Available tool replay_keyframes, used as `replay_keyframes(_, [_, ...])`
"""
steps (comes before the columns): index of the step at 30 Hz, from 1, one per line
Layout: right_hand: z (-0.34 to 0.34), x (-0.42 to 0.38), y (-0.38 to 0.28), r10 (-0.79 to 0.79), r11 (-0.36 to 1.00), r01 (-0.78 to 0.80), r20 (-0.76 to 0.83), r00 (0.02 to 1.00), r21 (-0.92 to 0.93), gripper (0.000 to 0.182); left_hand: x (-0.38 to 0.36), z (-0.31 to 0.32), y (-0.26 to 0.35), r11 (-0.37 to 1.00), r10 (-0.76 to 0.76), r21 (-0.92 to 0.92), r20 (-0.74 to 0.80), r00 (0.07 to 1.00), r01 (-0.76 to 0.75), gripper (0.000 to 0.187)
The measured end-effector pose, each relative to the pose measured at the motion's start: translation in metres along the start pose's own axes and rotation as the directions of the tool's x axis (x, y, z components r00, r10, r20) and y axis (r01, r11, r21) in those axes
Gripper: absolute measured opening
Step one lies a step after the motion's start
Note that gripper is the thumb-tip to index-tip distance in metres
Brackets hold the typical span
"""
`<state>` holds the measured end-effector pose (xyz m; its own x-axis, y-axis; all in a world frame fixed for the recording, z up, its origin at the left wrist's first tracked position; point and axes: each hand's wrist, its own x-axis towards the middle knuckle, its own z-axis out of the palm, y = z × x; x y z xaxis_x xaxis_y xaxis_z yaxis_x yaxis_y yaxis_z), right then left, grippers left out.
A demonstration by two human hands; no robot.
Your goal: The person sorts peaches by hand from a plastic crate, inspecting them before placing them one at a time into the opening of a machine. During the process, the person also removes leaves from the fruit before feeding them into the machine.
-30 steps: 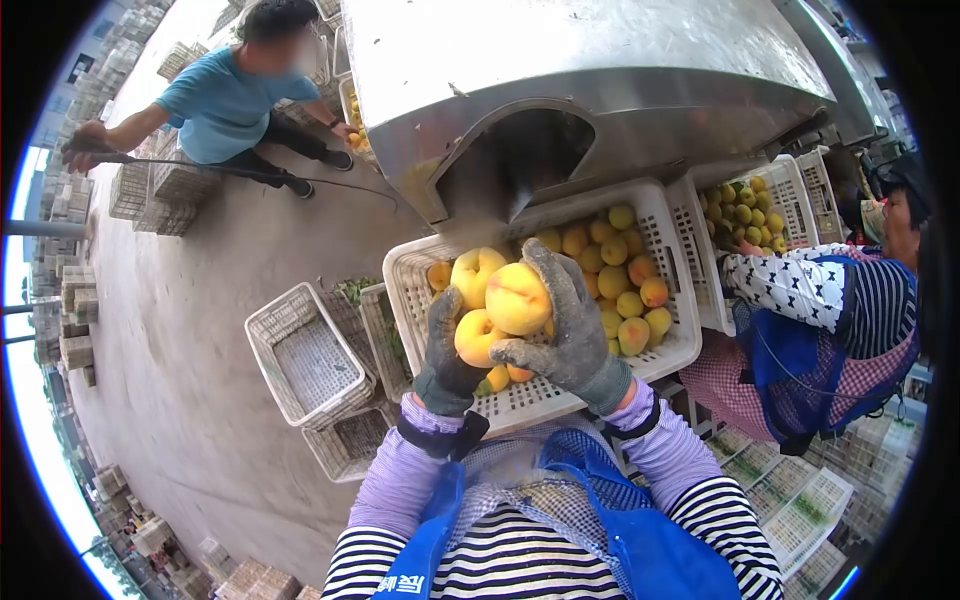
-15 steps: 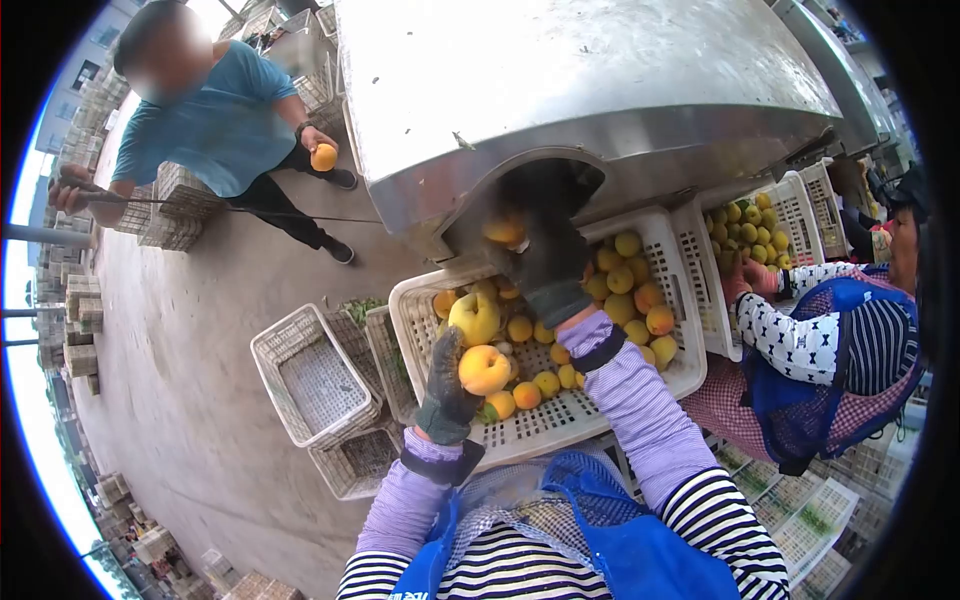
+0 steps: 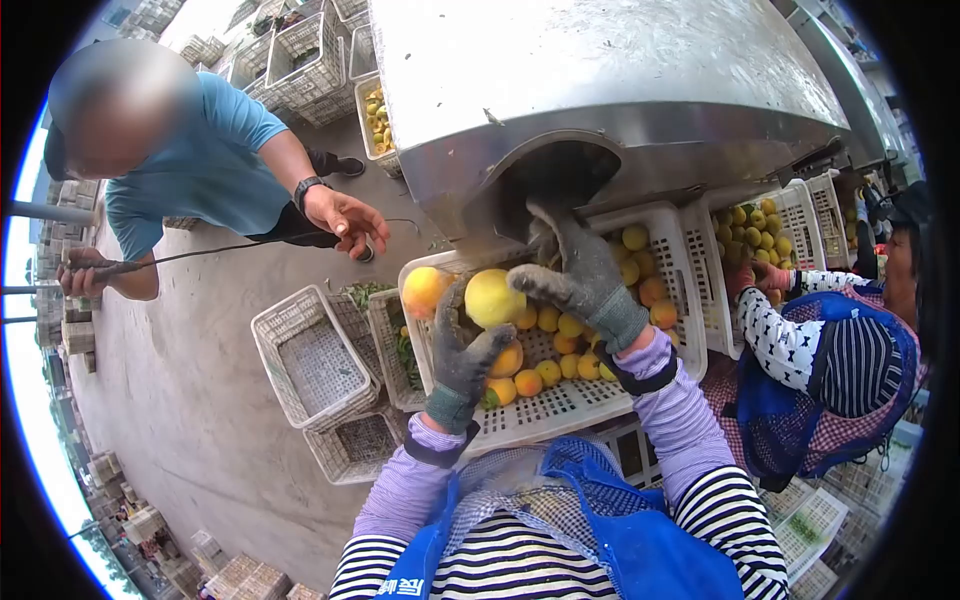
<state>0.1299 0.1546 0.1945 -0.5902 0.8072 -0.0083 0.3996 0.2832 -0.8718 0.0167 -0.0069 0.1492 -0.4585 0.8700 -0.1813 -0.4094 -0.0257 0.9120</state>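
Note:
Gloved in grey, my left hand (image 3: 463,360) is closed round a yellow peach (image 3: 494,299). An orange-yellow peach (image 3: 425,290) sits beside its fingers, over the crate's left corner. My right hand (image 3: 585,280), also gloved, has its fingers apart, with the thumb beside the yellow peach; whether it touches is hard to tell. Both hands are above a white crate (image 3: 560,408) that holds several small orange and yellow fruits (image 3: 549,372). Behind my right hand, a dark round opening (image 3: 560,180) shows in the metal machine (image 3: 600,70).
A person in a blue shirt (image 3: 215,150) holds a thin dark rod (image 3: 200,255) at the left. Worn crates (image 3: 310,355) stand on the floor. At the right a co-worker (image 3: 830,340) reaches into another fruit crate (image 3: 800,235).
My right hand has come back from the opening and its fingers have spread. My left hand has risen slightly. The blue-shirted person has leaned closer, and the peach in that person's hand is gone.

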Motion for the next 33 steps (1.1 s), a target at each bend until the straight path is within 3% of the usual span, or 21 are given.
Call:
replay_keyframes(2, [0.009, -0.041, 0.010, -0.094, 0.995, 0.090, 0.118, 0.989, 0.040, 0.087, -0.004, 0.005, -0.009, 0.977, 0.148, 0.161, -0.040, 0.988, -0.140, 0.078])
replay_keyframes(5, [0.022, -0.065, 0.004, 0.043, 0.997, -0.048, 0.081, 0.996, 0.064, 0.084, -0.004, 0.002, -0.021, 0.714, 0.353, 0.600, 0.135, 0.926, -0.360, 0.074])
replay_keyframes(6, [0.028, -0.066, 0.007, 0.186, 0.947, -0.191, 0.045, 0.982, 0.257, 0.076, -0.002, 0.004, -0.023, 0.664, 0.355, 0.652, 0.158, 0.921, -0.368, 0.078])
replay_keyframes(9, [0.017, -0.065, 0.014, -0.124, 0.969, 0.097, -0.107, 0.986, -0.228, 0.074, -0.006, 0.007, -0.020, 0.826, 0.151, 0.546, 0.033, 0.988, -0.144, 0.075])
replay_keyframes(10, [0.017, -0.064, 0.014, -0.132, 0.973, 0.111, -0.098, 0.986, -0.201, 0.074, -0.008, 0.003, -0.019, 0.832, 0.048, 0.548, 0.081, 0.996, -0.084, 0.078])
replay_keyframes(12, [0.014, -0.063, 0.014, -0.140, 0.980, 0.128, -0.075, 0.987, -0.150, 0.075, 0.000, 0.004, -0.029, 0.887, 0.088, 0.440, 0.138, 0.986, -0.141, 0.080])
replay_keyframes(15, [0.018, -0.057, 0.017, -0.162, 0.986, 0.147, -0.249, 0.955, -0.075, 0.076, 0.011, 0.014, -0.035, 0.974, 0.111, 0.183, 0.136, 0.985, -0.135, 0.084])
replay_keyframes(17, [0.022, -0.059, 0.011, -0.070, 0.997, 0.068, -0.188, 0.980, -0.021, 0.076, 0.010, 0.013, -0.039, 0.978, 0.181, 0.073, 0.173, 0.968, -0.196, 0.082])
replay_keyframes(18, [0.023, -0.058, 0.010, -0.018, 1.000, 0.019, -0.150, 0.988, 0.006, 0.076, 0.012, 0.021, -0.030, 0.945, 0.216, 0.207, 0.184, 0.959, -0.253, 0.085])
replay_keyframes(21, [0.023, -0.038, 0.008, -0.033, 0.991, 0.002, -0.223, 0.974, -0.136, 0.074, 0.024, 0.015, -0.032, 0.885, 0.146, 0.416, 0.183, 0.972, -0.211, 0.086])
replay_keyframes(22, [0.021, -0.020, -0.001, -0.131, 0.970, 0.051, -0.332, 0.934, -0.239, 0.067, 0.027, 0.017, -0.028, 0.910, 0.131, 0.379, 0.125, 0.983, -0.169, 0.080])
replay_keyframes(25, [0.024, 0.021, 0.022, -0.048, 0.871, -0.082, -0.250, 0.967, -0.484, 0.062, 0.029, 0.018, -0.008, 0.953, 0.038, 0.300, 0.033, 0.999, -0.046, 0.073])
replay_keyframes(28, [0.024, 0.042, 0.022, 0.087, 0.822, -0.167, -0.170, 0.982, -0.544, 0.060, 0.021, 0.006, -0.017, 0.958, 0.006, 0.285, 0.012, 1.000, -0.009, 0.067])
replay_keyframes(30, [0.026, 0.052, 0.023, 0.036, 0.822, -0.132, -0.180, 0.983, -0.553, 0.059, 0.020, 0.004, -0.017, 0.970, -0.026, 0.241, -0.011, 1.000, 0.028, 0.064])
replay_keyframes(33, [0.036, 0.069, 0.040, -0.285, 0.791, 0.083, -0.245, 0.927, -0.607, 0.056, 0.019, 0.007, -0.012, 0.984, -0.068, 0.159, -0.069, 0.995, 0.078, 0.060])
